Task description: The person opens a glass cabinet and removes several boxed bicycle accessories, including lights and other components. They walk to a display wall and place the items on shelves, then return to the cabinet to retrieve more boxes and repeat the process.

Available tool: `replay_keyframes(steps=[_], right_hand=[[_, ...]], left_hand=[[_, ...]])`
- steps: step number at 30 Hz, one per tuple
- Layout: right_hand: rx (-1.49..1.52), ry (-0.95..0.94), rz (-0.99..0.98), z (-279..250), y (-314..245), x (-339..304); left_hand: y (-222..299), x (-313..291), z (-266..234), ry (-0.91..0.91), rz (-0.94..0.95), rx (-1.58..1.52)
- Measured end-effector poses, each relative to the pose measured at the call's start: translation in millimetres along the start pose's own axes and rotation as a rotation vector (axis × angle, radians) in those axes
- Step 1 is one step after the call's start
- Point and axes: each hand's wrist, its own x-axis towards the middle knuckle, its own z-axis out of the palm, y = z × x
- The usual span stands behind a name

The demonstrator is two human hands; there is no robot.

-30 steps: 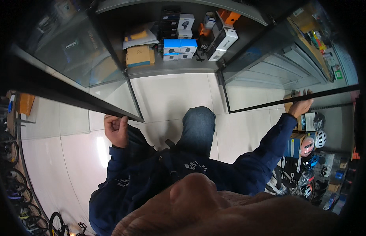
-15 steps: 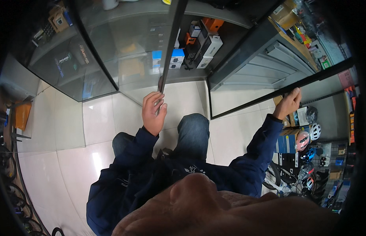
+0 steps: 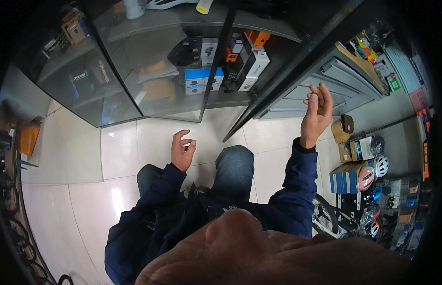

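Note:
My left hand (image 3: 183, 151) is empty, its fingers loosely bent and apart. It hangs over the floor just short of the lower corner of the left glass door (image 3: 154, 102), touching nothing. My right hand (image 3: 317, 114) is raised with fingers spread and bent, also empty. It is beside the dark-framed right glass door (image 3: 259, 105), which stands ajar; I see a space between hand and frame. Through the gap between the doors, boxes show on the cabinet's bottom shelf: a white box (image 3: 255, 64), an orange box (image 3: 259, 37) and blue-and-white boxes (image 3: 196, 80) behind the left pane.
A grey drawer cabinet (image 3: 335, 85) with a cluttered wooden top stands to the right. Further right are blue cartons (image 3: 344, 180), helmets (image 3: 366, 176) and a bicycle wheel (image 3: 324, 216). Pale floor tiles (image 3: 121, 161) lie below my legs.
The right door has swung inward to the left, and my right hand has come off its edge. The left door has moved back toward the cabinet, and my left hand has left its frame.

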Motion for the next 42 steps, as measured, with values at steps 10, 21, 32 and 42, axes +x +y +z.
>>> replay_keyframes(steps=[10, 21, 32, 42], right_hand=[[0.216, -0.385, 0.360, 68, 20, -93], [0.174, -1.125, 0.553, 138, 39, -180], [-0.085, -1.478, 0.357, 137, 49, -183], [-0.106, -1.470, 0.365, 136, 52, -185]], left_hand=[[-87, -61, -70, 0.098, -0.114, 0.151], [-115, -69, -70, 0.071, -0.147, 0.182], [-99, -70, -70, 0.124, -0.207, 0.381], [-103, -68, -70, 0.085, -0.223, 0.316]])
